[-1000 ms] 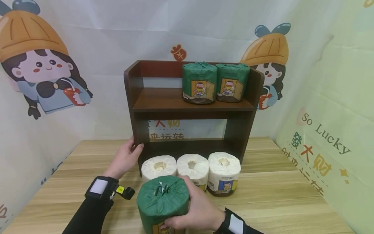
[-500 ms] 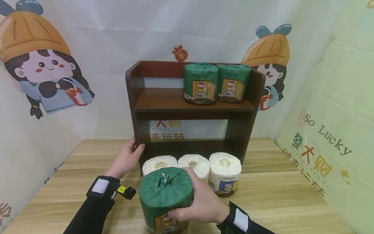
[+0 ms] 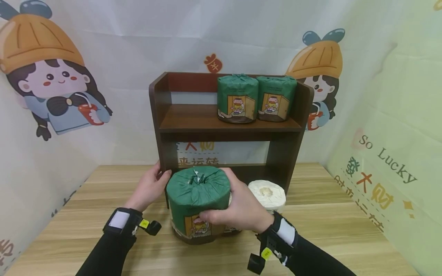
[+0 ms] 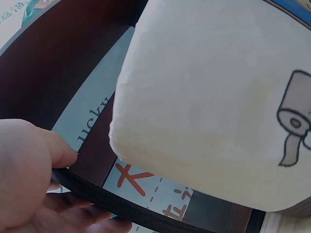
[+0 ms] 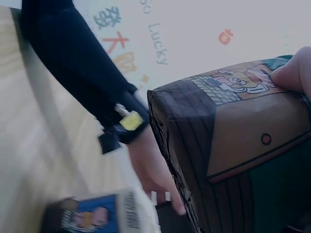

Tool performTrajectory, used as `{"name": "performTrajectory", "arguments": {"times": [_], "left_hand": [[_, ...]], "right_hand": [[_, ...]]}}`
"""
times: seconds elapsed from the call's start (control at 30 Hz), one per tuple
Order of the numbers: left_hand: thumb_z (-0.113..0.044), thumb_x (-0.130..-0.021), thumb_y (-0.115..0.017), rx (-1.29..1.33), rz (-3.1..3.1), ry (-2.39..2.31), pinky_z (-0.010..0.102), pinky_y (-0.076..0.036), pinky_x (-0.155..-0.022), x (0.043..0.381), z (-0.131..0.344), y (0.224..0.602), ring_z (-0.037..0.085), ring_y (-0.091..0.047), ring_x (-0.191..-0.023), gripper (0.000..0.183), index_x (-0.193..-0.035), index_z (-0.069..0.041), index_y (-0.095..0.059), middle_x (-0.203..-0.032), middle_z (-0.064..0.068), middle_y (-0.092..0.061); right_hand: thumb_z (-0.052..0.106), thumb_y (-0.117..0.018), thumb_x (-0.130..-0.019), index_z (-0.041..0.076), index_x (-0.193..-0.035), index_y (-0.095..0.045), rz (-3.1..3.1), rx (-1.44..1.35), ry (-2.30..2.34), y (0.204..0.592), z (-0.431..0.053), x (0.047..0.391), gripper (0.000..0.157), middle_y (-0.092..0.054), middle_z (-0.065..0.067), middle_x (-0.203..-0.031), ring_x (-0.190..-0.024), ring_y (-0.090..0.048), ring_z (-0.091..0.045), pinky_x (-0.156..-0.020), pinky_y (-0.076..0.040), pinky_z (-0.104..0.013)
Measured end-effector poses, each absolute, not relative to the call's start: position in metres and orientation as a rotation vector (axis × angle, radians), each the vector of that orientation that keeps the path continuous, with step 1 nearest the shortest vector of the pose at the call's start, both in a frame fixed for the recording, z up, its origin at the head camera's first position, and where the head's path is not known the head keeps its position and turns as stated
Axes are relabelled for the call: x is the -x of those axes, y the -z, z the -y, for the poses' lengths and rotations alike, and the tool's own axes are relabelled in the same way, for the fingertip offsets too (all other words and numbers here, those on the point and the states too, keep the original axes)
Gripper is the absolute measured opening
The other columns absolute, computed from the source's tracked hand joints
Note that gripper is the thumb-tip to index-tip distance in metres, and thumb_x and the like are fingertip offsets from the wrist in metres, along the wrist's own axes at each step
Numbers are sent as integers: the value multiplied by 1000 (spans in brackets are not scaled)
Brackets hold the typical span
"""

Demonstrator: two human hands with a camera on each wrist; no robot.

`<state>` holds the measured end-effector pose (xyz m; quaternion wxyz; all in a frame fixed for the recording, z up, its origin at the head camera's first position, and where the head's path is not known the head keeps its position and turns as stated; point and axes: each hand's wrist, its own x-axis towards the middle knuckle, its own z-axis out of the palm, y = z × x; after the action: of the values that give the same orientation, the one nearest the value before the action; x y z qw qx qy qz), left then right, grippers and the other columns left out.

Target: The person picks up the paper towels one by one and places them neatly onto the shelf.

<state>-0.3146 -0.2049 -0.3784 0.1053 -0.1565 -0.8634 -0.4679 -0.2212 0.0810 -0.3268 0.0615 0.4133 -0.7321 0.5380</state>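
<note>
Green-wrapped toilet roll (image 3: 188,201) has moved forward, now in front of the white-wrapped rolls (image 3: 267,194). Right hand (image 3: 241,203) grips it, thumb across the printed front. Left hand (image 3: 149,186) clasps side panel (image 3: 168,151) of the brown shelf (image 3: 193,119); left wrist view shows fingertips (image 4: 89,214) and one white-wrapped roll (image 4: 209,97) mostly hidden in head view.

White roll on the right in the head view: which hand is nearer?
Right. The right hand is just left of that white roll, gripping a green roll; the left hand is well left, at the shelf's left side panel.
</note>
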Motion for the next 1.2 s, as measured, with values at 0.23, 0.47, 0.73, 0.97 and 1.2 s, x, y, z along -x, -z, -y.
{"name": "performTrajectory", "arguments": {"times": [0.23,0.47,0.73,0.97,1.2], "left_hand": [[-28,-106,-46,442,2528,1403,55,-45,-97,315,204,379,34,-41,-127,50,-152,-12,-35,-148,19,-38],[-29,-106,-45,420,2550,1390,56,-43,-100,315,205,380,35,-40,-128,54,-156,-15,-28,-149,19,-36],[-24,-107,-45,448,2535,1416,55,-42,-101,315,205,379,35,-39,-129,54,-157,-16,-25,-149,19,-35],[-23,-107,-47,430,2547,1391,56,-42,-100,316,205,378,36,-40,-128,53,-156,-15,-28,-149,19,-36],[-28,-107,-46,428,2561,1380,56,-40,-101,318,204,380,36,-38,-130,55,-157,-16,-25,-150,19,-34]], "right_hand": [[34,-82,-72,18,-141,-38,2245,-1193,-1555,301,-82,236,84,-54,6,-128,-112,-54,-13,-92,-52,-42],[36,-81,-74,15,-140,-37,2266,-1162,-1462,273,-79,253,83,-53,4,-126,-108,-54,-13,-90,-52,-42],[41,-80,-74,13,-142,-36,2235,-1064,-1374,240,-77,265,86,-53,4,-124,-106,-54,-9,-88,-53,-39],[46,-79,-75,16,-143,-36,2213,-989,-1362,218,-78,269,87,-51,4,-126,-108,-52,-10,-88,-52,-41],[45,-80,-75,17,-143,-34,2211,-926,-1414,204,-79,276,87,-50,1,-128,-109,-51,-12,-90,-50,-42]]}}
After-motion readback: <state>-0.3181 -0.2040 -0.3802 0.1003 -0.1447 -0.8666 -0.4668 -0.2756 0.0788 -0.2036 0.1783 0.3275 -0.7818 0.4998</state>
